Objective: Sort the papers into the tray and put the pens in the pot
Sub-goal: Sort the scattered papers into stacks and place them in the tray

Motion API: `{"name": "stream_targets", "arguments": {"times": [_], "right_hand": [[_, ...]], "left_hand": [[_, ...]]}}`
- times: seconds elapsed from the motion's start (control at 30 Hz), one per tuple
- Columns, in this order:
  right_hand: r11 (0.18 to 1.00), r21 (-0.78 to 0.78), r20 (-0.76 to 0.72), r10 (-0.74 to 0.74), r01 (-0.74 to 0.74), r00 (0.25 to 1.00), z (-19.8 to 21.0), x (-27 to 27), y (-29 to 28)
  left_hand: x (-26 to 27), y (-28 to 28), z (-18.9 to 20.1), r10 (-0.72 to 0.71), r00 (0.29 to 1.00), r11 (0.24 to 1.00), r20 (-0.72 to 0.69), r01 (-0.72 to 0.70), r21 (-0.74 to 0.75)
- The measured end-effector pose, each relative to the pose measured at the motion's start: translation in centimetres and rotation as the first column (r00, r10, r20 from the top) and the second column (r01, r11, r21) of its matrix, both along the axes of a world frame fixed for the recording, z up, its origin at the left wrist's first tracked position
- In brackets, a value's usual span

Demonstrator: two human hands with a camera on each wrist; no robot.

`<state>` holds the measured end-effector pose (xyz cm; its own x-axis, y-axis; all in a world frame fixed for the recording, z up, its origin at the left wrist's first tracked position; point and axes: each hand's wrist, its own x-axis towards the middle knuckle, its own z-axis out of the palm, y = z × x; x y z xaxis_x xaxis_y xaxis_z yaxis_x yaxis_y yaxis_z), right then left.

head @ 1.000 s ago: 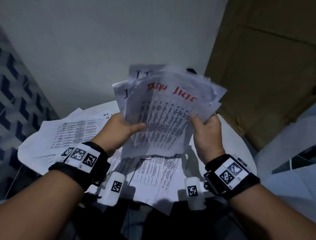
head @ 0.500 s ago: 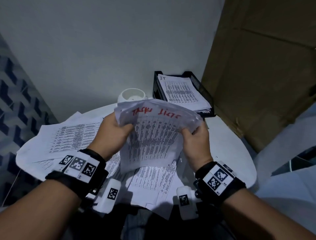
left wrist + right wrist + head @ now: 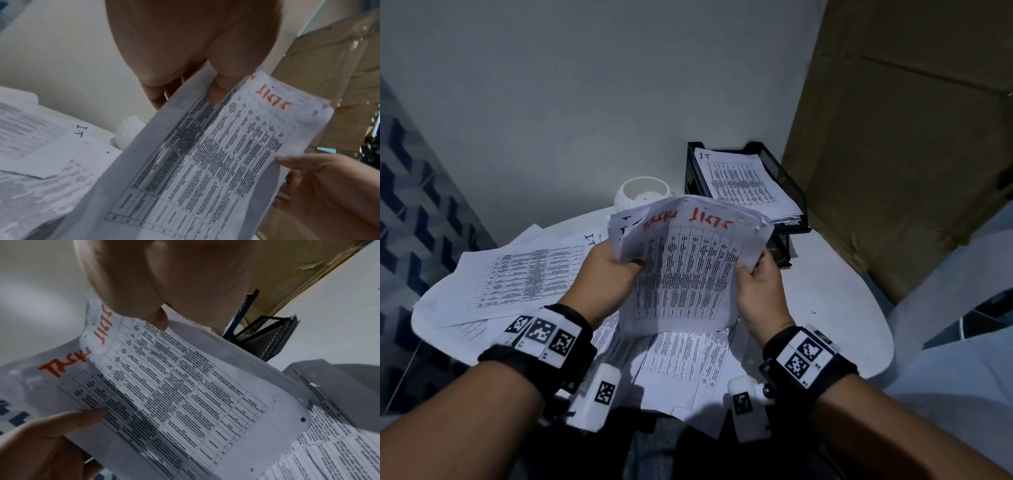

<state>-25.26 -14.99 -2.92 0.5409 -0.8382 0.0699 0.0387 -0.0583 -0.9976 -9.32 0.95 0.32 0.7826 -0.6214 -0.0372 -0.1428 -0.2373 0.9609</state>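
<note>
A stack of printed papers (image 3: 688, 267) with red handwriting at the top stands upright above the round white table (image 3: 825, 291). My left hand (image 3: 613, 274) grips its left edge, thumb on the front sheet. My right hand (image 3: 756, 284) grips its right edge. The wrist views show the same papers (image 3: 216, 162) (image 3: 174, 394) pinched between thumb and fingers. A black mesh tray (image 3: 780, 171) at the back holds a pile of sheets marked "I.T". A white pot (image 3: 643, 193) stands left of the tray, partly hidden by the held stack. No pens show.
Loose printed sheets (image 3: 524, 277) cover the table's left side, and more sheets (image 3: 681, 366) lie below my hands. Brown cardboard (image 3: 911, 137) leans against the wall on the right. A patterned blue wall (image 3: 414, 205) borders the left.
Both hands have lowered the stack from in front of the tray down toward the table and drawn it together, so the tray and pot now show behind it.
</note>
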Motion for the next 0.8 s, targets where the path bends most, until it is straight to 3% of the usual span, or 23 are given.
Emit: {"name": "stream_targets", "arguments": {"times": [0.13, 0.2, 0.33, 0.4, 0.47, 0.57, 0.63, 0.8], "right_hand": [[0.999, 0.024, -0.111, 0.041, -0.039, 0.993, -1.0, 0.1, -0.4], [0.998, 0.047, -0.154, 0.047, -0.04, 0.987, -1.5, 0.1, -0.5], [0.989, 0.09, -0.22, -0.095, 0.117, 0.971, -2.8, -0.3, -0.8], [0.955, 0.225, -0.22, -0.146, 0.196, 0.964, -3.4, -0.5, -0.8], [0.897, 0.403, -0.183, -0.116, 0.182, 0.976, -4.3, -0.6, -0.7], [0.78, 0.617, -0.122, -0.037, 0.105, 0.992, -4.7, -0.3, -0.1], [0.714, 0.698, -0.082, -0.003, 0.06, 0.997, -4.1, -0.1, 0.5], [0.741, 0.642, -0.303, 0.011, 0.196, 0.953, -3.9, -0.8, 0.3]], "left_hand": [[-0.1, -0.1, -0.6, -0.028, 0.975, 0.97, 0.219, -0.027, 0.242], [0.0, -0.1, -0.8, -0.029, 0.968, 0.955, 0.251, -0.047, 0.294], [0.7, -0.4, -0.7, 0.131, 0.981, 0.98, 0.143, -0.15, 0.128], [1.4, -0.5, -0.2, 0.233, 0.972, 0.972, 0.039, -0.233, -0.005], [2.0, -0.3, 0.2, 0.284, 0.956, 0.955, -0.072, -0.289, -0.069], [2.3, 0.1, 0.5, 0.273, 0.943, 0.951, -0.192, -0.294, -0.091], [2.2, 0.2, 0.5, 0.26, 0.949, 0.96, -0.179, -0.273, -0.056], [2.3, 0.4, 0.1, 0.142, 0.983, 0.989, -0.116, -0.136, 0.054]]}}
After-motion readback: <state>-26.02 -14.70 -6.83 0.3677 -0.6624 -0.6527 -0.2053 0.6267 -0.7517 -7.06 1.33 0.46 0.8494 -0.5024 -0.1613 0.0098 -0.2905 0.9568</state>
